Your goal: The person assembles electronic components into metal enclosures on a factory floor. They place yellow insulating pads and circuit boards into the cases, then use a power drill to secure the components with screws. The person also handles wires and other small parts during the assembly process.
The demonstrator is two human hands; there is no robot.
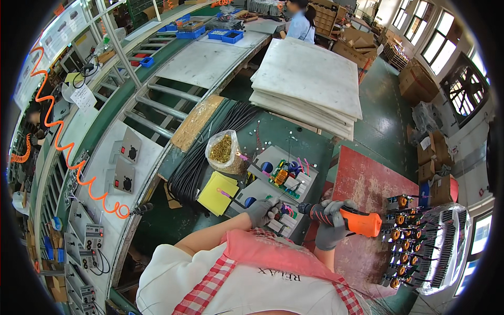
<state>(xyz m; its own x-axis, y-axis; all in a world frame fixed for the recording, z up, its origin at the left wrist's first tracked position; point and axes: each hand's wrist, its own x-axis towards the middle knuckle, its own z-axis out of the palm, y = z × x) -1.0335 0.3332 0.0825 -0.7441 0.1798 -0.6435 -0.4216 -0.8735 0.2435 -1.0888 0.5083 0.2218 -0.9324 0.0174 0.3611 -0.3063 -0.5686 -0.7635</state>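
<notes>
Head view: two gloved hands work at a grey metal unit (273, 210) on the green bench (273, 131).
Right hand (332, 223) has its fingers closed around an orange electric screwdriver (350, 219), tip toward the unit's circuit board (286, 212). Left hand (262, 211) rests on the unit, fingers curled against it. A bag of brass screws (223, 151) sits just behind.
</notes>
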